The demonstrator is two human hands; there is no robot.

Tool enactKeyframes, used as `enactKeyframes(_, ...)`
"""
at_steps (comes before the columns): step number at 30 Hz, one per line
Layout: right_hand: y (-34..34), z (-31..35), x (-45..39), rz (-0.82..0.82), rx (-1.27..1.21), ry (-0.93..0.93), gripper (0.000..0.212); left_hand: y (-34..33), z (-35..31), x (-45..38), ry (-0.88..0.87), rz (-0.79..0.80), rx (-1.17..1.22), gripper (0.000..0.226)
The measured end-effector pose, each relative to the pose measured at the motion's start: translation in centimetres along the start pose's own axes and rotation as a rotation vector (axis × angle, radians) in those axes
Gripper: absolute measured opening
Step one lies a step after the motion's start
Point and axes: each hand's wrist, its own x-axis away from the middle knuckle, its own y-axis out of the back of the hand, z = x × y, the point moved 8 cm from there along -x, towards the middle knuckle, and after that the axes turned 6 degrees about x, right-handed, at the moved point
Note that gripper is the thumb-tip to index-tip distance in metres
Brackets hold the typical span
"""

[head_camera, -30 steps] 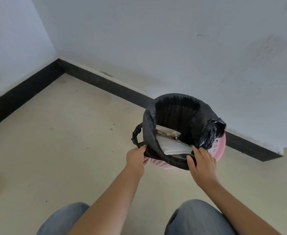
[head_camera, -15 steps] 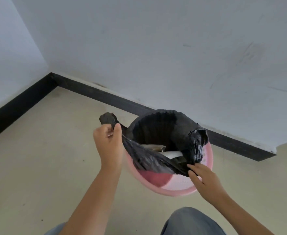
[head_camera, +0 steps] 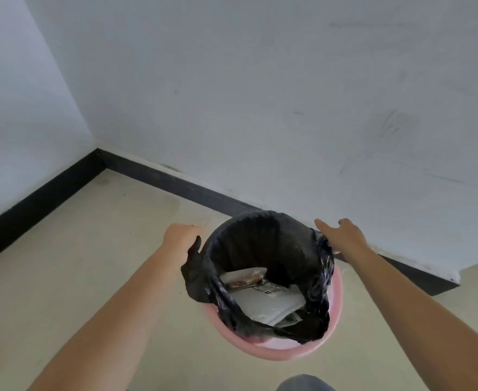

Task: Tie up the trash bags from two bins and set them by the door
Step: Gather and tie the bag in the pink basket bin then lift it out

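A pink bin (head_camera: 335,311) stands on the floor near the wall, lined with a black trash bag (head_camera: 249,244). White paper rubbish (head_camera: 263,300) lies inside the bag. The bag's near edge has come off the rim and hangs loose inside. My left hand (head_camera: 179,239) grips the bag's left edge beside the bin. My right hand (head_camera: 342,235) reaches along the bin's far right rim with fingers stretched out, next to the bag's right edge.
A white wall with a black skirting board (head_camera: 158,179) runs behind the bin and meets a second wall in the corner at left. Beige floor (head_camera: 76,263) spreads to the left. My knee (head_camera: 305,383) shows at the bottom edge.
My left hand lowered from a raised pull to the bag's left edge. My right hand left the near right rim and moved to the far right side, fingers opened.
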Motion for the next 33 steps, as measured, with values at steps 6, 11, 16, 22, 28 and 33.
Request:
enactKeyframes(6, -0.4, 1.7, -2.2, -0.037, 0.368, -0.025, 0.027, -1.0, -4.9, 0.7, -0.406, -0.081, -0.635, 0.036)
enactKeyframes(11, 3.6, 5.2, 0.5, -0.34, -0.319, 0.321, 0.027, -2.8, -8.8, 3.5, -0.854, -0.108, -0.638, 0.049)
enactKeyframes(16, 7.2, 6.6, 4.1, -0.462, -0.72, 0.454, 0.028, -3.5, -11.3, 9.7, -1.309, -0.047, -0.467, 0.045)
enactKeyframes(22, 6.6, 2.0, 7.0, -0.374, -0.782, 0.426, 0.018, -0.9, -8.8, 13.1, -1.362, 0.043, -0.257, 0.025)
enactKeyframes(28, 4.4, -2.4, 8.4, -0.222, -0.862, 0.538, 0.042, 1.6, -3.4, 9.9, -0.853, 0.092, -0.123, 0.107)
enactKeyframes(33, -0.5, -4.6, 10.1, -0.017, -0.275, 0.55, 0.123, -0.2, 3.1, 8.1, -0.642, 0.39, -0.506, 0.141)
